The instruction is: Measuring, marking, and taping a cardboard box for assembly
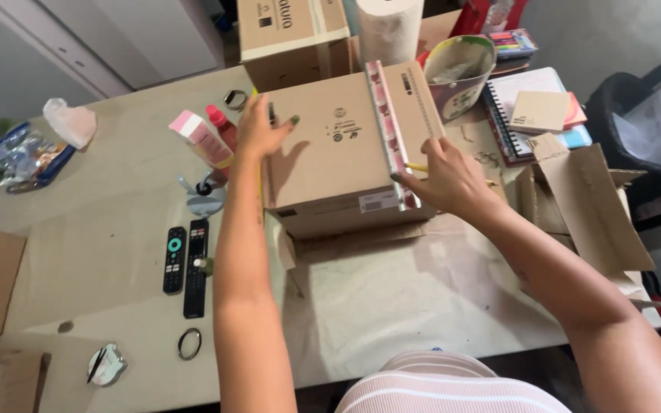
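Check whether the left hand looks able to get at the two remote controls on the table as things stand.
Probably yes. The left hand rests on the cardboard box, and the remote controls lie in the open beside that forearm, with nothing on top of them.

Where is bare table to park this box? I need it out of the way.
Free: the table between the tissue and remotes, and the front strip near the box. Crowded: the far right around the notebooks and cardboard scraps.

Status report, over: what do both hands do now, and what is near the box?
Left hand flat on cardboard box. Right hand steadies ruler on box, pencil in fingers. Pink bottles close beside box.
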